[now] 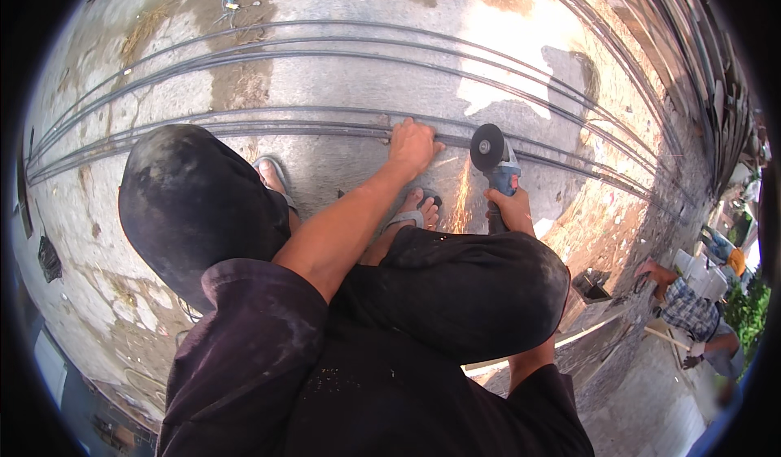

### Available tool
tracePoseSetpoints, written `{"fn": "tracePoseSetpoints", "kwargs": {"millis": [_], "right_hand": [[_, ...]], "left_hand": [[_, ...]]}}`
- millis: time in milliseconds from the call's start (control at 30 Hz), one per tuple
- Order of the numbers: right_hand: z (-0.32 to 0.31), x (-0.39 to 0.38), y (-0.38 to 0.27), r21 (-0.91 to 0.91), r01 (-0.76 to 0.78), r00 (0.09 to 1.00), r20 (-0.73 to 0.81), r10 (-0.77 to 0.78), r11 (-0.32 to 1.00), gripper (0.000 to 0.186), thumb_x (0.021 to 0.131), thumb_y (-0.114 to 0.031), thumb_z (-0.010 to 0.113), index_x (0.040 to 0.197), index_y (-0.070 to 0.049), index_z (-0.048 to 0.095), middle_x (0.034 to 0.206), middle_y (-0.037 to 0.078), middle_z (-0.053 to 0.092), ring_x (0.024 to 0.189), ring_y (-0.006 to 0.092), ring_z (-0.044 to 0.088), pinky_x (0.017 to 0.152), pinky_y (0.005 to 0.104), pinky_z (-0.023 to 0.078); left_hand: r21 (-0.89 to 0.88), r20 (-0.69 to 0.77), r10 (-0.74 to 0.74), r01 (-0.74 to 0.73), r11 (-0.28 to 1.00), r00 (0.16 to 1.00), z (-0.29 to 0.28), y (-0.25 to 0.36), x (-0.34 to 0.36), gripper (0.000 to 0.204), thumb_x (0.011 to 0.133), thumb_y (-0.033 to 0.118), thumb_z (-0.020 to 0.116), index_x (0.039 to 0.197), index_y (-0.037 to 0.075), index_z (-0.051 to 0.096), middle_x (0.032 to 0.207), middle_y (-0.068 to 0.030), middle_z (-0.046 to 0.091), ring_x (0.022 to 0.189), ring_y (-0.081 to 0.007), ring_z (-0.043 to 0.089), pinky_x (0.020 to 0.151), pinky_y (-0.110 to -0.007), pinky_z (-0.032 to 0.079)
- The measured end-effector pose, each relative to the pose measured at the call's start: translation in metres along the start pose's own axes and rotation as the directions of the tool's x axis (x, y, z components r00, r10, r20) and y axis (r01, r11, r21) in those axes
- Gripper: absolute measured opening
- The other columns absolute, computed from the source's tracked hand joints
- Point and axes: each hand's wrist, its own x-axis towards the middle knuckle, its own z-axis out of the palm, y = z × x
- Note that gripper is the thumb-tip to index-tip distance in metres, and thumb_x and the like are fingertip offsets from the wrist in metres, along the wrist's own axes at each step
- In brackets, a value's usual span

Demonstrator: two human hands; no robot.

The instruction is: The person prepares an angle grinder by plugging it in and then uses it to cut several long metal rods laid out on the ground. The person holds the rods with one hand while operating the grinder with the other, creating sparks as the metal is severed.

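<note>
My left hand (415, 145) is closed around long dark metal rods (325, 127) that run across the ground in front of me. Its fingers wrap over the nearest group, pressing them low to the concrete. In my right hand (512, 206) is an angle grinder (503, 168), blue and grey with a dark round disc (487, 147). The disc meets the rods a short way right of my left hand. Orange sparks (461, 201) stream from there down toward my sandalled foot (416, 209). Part of the grinder's body is hidden by my fingers.
More rods (358, 54) lie farther off, roughly parallel. A thick bundle of bars (716, 83) is piled at the far right. A person in a checked shirt (690, 311) is at the right, near a small dark box (591, 285). A black crumpled bag (50, 259) lies far left.
</note>
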Motion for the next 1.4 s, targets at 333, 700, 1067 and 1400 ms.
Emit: {"fn": "tracePoseSetpoints", "kwargs": {"millis": [333,700,1067,1400], "right_hand": [[-0.002,-0.017,0.015,-0.059,-0.023,1.000,0.000,0.023,0.998,0.036,0.082,-0.020,0.085,0.100,0.005,0.067,0.078,0.009,0.066,0.058,0.0202,0.066,0.053,0.0365,0.054],[-0.002,0.002,0.001,-0.035,0.018,1.000,0.003,-0.018,0.999,0.033,0.085,-0.021,0.083,0.099,0.005,0.068,0.078,0.008,0.067,0.058,0.0194,0.066,0.054,0.0356,0.055],[-0.002,-0.016,0.003,-0.031,-0.055,0.998,0.014,0.055,0.998,0.032,0.084,-0.020,0.084,0.096,0.004,0.067,0.074,0.009,0.066,0.056,0.0202,0.067,0.051,0.0355,0.053],[-0.004,-0.002,-0.003,-0.037,-0.012,1.000,0.023,0.013,0.999,0.035,0.084,-0.019,0.084,0.100,0.005,0.067,0.079,0.010,0.067,0.057,0.0207,0.067,0.053,0.0364,0.054]], "left_hand": [[-0.030,-0.009,0.004,-0.004,1.000,1.000,0.001,-0.002,-0.002,0.042,0.097,0.046,0.077,0.111,0.006,0.081,0.109,-0.0185,0.080,0.114,-0.0381,0.067,0.102,-0.049,0.052],[-0.062,0.012,-0.013,0.013,0.998,1.000,-0.001,0.000,0.002,0.041,0.097,0.046,0.078,0.108,0.007,0.082,0.106,-0.0183,0.079,0.116,-0.0377,0.066,0.104,-0.050,0.051],[-0.079,0.025,-0.017,0.019,0.997,1.000,-0.005,0.000,0.000,0.042,0.098,0.045,0.077,0.111,0.005,0.081,0.107,-0.0181,0.080,0.117,-0.0381,0.065,0.105,-0.050,0.050],[-0.070,0.017,-0.012,0.013,0.997,1.000,-0.002,-0.001,0.001,0.042,0.097,0.045,0.078,0.109,0.005,0.081,0.106,-0.0174,0.080,0.114,-0.0379,0.067,0.102,-0.050,0.052]]}}
